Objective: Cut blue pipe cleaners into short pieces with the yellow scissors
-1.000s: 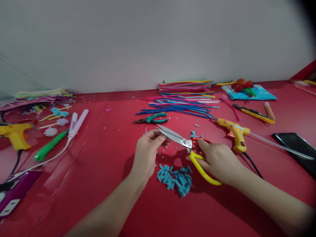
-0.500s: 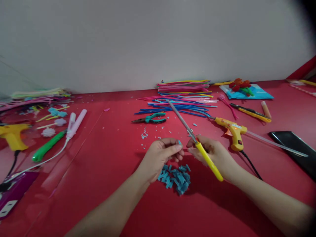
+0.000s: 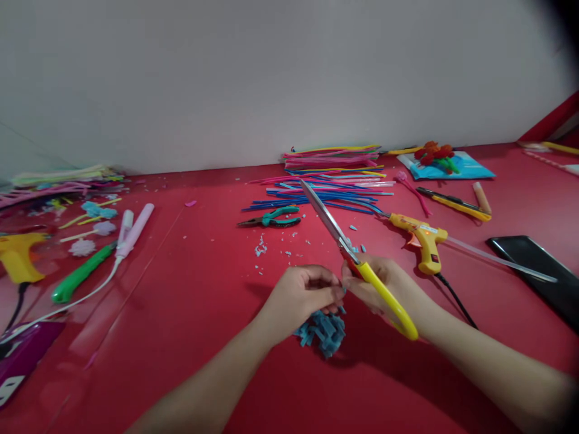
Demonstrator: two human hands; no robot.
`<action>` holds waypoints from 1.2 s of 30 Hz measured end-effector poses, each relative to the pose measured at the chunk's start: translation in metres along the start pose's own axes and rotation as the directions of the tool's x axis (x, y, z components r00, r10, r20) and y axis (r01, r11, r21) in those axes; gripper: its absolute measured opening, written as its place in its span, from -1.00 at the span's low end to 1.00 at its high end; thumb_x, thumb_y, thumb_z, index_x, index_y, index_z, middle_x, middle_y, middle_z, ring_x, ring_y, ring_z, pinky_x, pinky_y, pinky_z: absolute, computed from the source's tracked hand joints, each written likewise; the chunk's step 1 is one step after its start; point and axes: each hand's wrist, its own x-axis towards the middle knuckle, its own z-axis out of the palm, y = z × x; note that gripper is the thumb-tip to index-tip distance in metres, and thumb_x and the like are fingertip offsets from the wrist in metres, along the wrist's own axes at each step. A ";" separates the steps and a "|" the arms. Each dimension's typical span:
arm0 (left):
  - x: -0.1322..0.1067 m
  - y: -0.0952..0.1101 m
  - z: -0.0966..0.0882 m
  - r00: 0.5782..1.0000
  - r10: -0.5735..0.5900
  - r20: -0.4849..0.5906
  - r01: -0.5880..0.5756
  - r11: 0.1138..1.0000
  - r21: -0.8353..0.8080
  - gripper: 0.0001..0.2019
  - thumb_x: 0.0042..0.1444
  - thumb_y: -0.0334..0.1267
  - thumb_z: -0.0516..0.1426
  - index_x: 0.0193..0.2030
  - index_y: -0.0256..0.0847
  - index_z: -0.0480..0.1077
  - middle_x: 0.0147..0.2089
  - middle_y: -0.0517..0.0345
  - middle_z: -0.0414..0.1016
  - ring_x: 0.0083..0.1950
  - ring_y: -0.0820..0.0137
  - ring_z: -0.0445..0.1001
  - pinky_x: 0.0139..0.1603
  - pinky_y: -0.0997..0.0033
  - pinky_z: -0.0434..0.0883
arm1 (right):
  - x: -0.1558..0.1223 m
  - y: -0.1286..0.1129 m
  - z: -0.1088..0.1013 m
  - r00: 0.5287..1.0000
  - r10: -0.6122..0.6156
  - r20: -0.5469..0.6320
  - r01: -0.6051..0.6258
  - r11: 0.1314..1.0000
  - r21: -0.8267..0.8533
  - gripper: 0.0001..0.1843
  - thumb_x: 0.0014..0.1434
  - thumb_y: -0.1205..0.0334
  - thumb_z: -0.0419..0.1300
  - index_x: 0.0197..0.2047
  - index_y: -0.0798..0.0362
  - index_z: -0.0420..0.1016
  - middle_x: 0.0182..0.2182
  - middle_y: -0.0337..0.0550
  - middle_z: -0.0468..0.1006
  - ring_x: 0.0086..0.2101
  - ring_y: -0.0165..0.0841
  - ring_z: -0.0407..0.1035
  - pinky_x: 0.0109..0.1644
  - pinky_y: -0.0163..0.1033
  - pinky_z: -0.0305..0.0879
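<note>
My right hand [image 3: 384, 289] grips yellow-handled scissors [image 3: 357, 259], whose closed blades point up and to the left, away from me. My left hand [image 3: 303, 295] is pinched closed right beside the right hand's fingertips; what it holds is too small to make out. Both hands hover just above a small heap of light-blue pipe-cleaner pieces [image 3: 323, 330] on the red table [image 3: 190, 337], which the left hand partly hides.
Long pipe cleaners [image 3: 325, 187] lie piled behind, with green pliers [image 3: 271, 218] to their left. A yellow glue gun [image 3: 418, 236], black phone [image 3: 536, 265] and craft knife [image 3: 452, 204] sit right. Left: another glue gun [image 3: 15, 256], a green-handled tool [image 3: 76, 278], a pink tool [image 3: 133, 228].
The scissors swung from lying across between the hands to pointing away with blades closed. My left hand let go of the blade tip and moved down over the blue heap, pinched.
</note>
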 end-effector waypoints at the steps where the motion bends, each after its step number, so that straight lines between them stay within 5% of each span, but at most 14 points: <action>1: 0.000 0.000 0.001 1.000 -0.002 -0.019 0.002 1.000 0.019 -0.88 -0.16 -0.30 0.18 -0.45 -0.31 0.38 -0.57 0.19 0.39 -0.54 0.53 0.34 -0.46 0.54 0.29 | 0.000 0.001 0.001 1.000 0.002 -0.005 -0.002 1.000 -0.020 -0.91 -0.03 0.24 0.06 -0.48 0.06 0.20 -0.72 -0.46 0.15 -0.74 -0.63 0.02 -0.70 -0.47 -0.07; 8: 0.001 0.001 0.000 0.991 0.085 -0.104 -0.088 0.996 -0.024 -0.94 -0.12 -0.34 0.13 -0.49 -0.30 0.38 -0.58 0.19 0.39 -0.57 0.53 0.33 -0.51 0.54 0.27 | 0.001 0.000 -0.002 0.988 -0.134 -0.074 0.103 0.940 -0.325 -0.77 -0.01 0.06 0.05 -0.47 0.05 0.16 -0.64 -0.37 0.20 -0.63 -0.55 0.08 -0.59 -0.41 -0.03; 13: 0.005 0.006 -0.015 0.924 0.199 -0.327 -0.270 0.944 -0.190 -0.92 -0.14 -0.35 0.16 -0.45 -0.30 0.37 -0.54 0.17 0.42 -0.53 0.52 0.37 -0.46 0.51 0.30 | -0.001 0.000 -0.008 0.977 -0.206 -0.063 0.090 0.656 -0.750 -0.61 -0.01 -0.15 -0.02 -0.36 0.03 0.15 -0.62 -0.30 0.30 -0.61 -0.45 0.16 -0.56 -0.36 -0.08; 19: 0.004 0.012 -0.025 0.853 0.277 -0.441 -0.384 0.907 -0.173 -0.94 -0.12 -0.38 0.13 -0.44 -0.29 0.39 -0.50 0.19 0.41 -0.49 0.54 0.35 -0.44 0.54 0.28 | 0.002 0.010 -0.007 0.961 -0.277 0.006 0.109 0.358 -0.927 -0.63 0.07 -0.11 -0.12 -0.34 0.06 0.15 -0.58 -0.18 0.39 -0.58 -0.36 0.28 -0.55 -0.32 -0.15; 36: 0.003 0.013 -0.025 0.826 0.279 -0.491 -0.396 0.906 -0.151 -0.97 -0.13 -0.40 0.12 -0.48 -0.28 0.39 -0.53 0.21 0.38 -0.49 0.56 0.32 -0.42 0.54 0.28 | 0.003 0.014 -0.006 0.949 -0.315 0.017 0.091 0.222 -0.971 -0.56 0.11 -0.11 -0.22 -0.34 0.10 0.19 -0.62 -0.16 0.40 -0.63 -0.38 0.26 -0.57 -0.30 -0.25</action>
